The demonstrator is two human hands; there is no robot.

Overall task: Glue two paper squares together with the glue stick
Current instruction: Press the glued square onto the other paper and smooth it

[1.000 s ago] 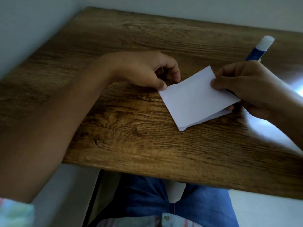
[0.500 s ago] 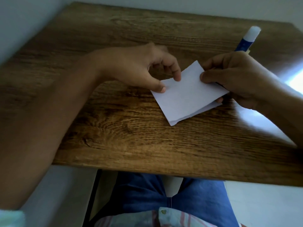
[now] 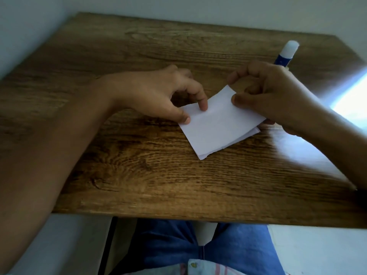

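Note:
Two white paper squares lie stacked on the wooden table, the lower one peeking out along the right and bottom edges. My left hand presses its thumb and index fingertip on the stack's left corner. My right hand pinches the top sheet's right edge between thumb and fingers. A glue stick, blue body with a white cap, lies on the table just behind my right hand, partly hidden by it.
The table stands against pale walls at the back and left. Its near edge runs above my lap in blue jeans. Bright light falls on the table's right side.
My left index finger has come down onto the paper beside the thumb. My right hand kept its pinch on the right edge, and the top sheet lies flatter on the lower one.

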